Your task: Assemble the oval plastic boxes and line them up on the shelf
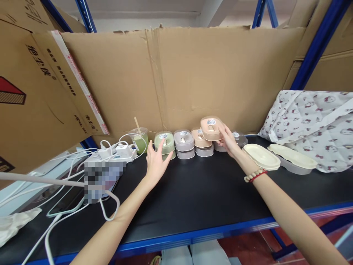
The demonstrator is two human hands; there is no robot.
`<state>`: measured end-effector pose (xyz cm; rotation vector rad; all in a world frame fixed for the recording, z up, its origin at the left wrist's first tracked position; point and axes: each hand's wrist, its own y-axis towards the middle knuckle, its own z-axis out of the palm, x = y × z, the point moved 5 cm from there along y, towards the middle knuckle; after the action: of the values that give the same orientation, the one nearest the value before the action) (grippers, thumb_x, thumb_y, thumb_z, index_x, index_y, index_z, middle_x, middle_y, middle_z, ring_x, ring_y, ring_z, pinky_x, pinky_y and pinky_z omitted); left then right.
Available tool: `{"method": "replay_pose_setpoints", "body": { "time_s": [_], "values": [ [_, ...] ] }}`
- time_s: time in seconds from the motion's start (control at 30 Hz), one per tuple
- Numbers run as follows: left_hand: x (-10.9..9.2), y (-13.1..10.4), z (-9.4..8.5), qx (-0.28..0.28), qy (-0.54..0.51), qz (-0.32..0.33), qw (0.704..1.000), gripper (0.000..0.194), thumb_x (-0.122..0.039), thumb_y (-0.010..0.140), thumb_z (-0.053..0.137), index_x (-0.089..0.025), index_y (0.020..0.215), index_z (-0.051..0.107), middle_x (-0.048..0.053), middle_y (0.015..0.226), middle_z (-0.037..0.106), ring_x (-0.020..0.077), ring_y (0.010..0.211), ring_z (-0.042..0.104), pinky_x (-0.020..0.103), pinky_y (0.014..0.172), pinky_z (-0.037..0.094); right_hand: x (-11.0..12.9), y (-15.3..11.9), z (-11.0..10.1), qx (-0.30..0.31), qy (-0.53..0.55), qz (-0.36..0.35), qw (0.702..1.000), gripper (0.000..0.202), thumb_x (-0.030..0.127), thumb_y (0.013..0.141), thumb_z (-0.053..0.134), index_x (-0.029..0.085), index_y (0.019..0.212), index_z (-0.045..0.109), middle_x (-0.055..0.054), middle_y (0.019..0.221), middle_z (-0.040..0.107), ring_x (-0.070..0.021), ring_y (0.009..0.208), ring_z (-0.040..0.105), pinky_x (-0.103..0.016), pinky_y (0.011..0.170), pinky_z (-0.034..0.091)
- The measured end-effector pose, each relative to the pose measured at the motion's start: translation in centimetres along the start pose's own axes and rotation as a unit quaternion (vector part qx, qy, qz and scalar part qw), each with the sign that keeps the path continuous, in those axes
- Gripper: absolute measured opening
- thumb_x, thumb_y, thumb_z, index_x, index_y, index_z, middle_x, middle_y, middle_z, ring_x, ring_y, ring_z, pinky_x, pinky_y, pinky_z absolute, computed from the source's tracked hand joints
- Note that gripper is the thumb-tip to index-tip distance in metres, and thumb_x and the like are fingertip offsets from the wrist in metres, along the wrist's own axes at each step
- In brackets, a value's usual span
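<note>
The peach-lidded small plastic food box (pixel 211 129) is lifted in the right hand (pixel 228 140), fingers curled around its near side, so it hangs clear above the row of like boxes along the back of the black table (pixel 198 191). Directly beneath and just left of it stands a second peach-lidded box stacked on a clear base (pixel 200 142). Next in the row come a grey-lidded plastic box (pixel 183 140) and a green-lidded plastic box (pixel 163 141). The left hand (pixel 156 162) is open, fingers spread, its fingertips touching the green-lidded box without closing on it.

The grip on the raised box looks to be on one side only, so it could tilt and slip, dropping onto the stack below and knocking it over. The boxes stand close together, so a nudge from the left hand may push the green one into its neighbour, or back against the brown cardboard sheet (pixel 193 77) behind them.

Just left of the green box stands a clear plastic cup of green drink with a wooden stick (pixel 139 140), and beside that a white power strip with chargers and cables (pixel 118 151). A knocked cup could spill onto the plugs. To the right lie two cream oval plastic lids (pixel 275 156), near the right forearm, which could sweep them.
</note>
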<state>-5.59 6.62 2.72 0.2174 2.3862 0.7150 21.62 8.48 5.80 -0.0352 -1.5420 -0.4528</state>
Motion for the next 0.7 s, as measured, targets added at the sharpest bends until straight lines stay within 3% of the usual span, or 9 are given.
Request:
{"method": "replay_pose_setpoints", "body": {
  "time_s": [0.13,0.33,0.47,0.6,0.7],
  "values": [
    [1.0,0.2,1.1,0.090,0.003,-0.007,0.996,0.060,-0.033,0.084,0.047,-0.022,0.141,0.031,0.021,0.147,0.012,0.0370,0.132,0.029,0.051,0.097,0.036,0.1,-0.3,1.3,-0.011,0.012,0.036,0.999,0.058,0.031,0.076,0.059,0.018,0.130,0.043,0.000,0.074,0.053,-0.0068,0.050,0.046,-0.016,0.038,0.038],
    [1.1,0.5,0.9,0.095,0.003,0.012,0.995,0.058,-0.029,0.085,0.046,-0.021,0.140,0.033,0.021,0.147,0.012,0.0351,0.127,0.038,0.047,0.099,0.037,-0.1,-0.3,2.6,-0.035,0.004,0.020,0.999,0.057,0.031,0.078,0.058,0.017,0.131,0.042,-0.006,0.089,0.056,-0.0066,0.057,0.052,-0.012,0.040,0.041],
    [1.0,0.6,0.8,0.098,0.024,0.005,0.995,0.059,-0.028,0.085,0.045,-0.019,0.141,0.032,0.023,0.147,0.012,0.0363,0.127,0.038,0.048,0.095,0.040,-0.5,0.1,2.8,-0.029,-0.025,0.008,0.999,0.056,0.034,0.078,0.056,0.021,0.130,0.042,-0.012,0.117,0.051,-0.0074,0.061,0.056,-0.016,0.044,0.047],
    [1.0,0.7,0.7,0.072,0.046,0.036,0.996,0.059,-0.029,0.084,0.045,-0.016,0.140,0.034,0.026,0.146,0.018,0.0367,0.132,0.029,0.050,0.099,0.034,-0.4,0.2,1.2,-0.051,-0.099,0.014,0.994,0.060,0.042,0.078,0.054,0.020,0.132,0.039,-0.016,0.129,0.040,-0.0110,0.065,0.059,-0.024,0.051,0.051],
    [1.2,0.7,0.6,0.029,0.055,0.059,0.996,0.059,-0.034,0.082,0.047,-0.016,0.137,0.038,0.024,0.143,0.026,0.0377,0.132,0.028,0.053,0.099,0.034,0.3,0.2,-1.8,-0.115,-0.175,-0.029,0.977,0.057,0.040,0.073,0.057,0.017,0.124,0.046,-0.018,0.126,0.041,-0.0161,0.073,0.059,-0.034,0.065,0.053]
  ]
}}
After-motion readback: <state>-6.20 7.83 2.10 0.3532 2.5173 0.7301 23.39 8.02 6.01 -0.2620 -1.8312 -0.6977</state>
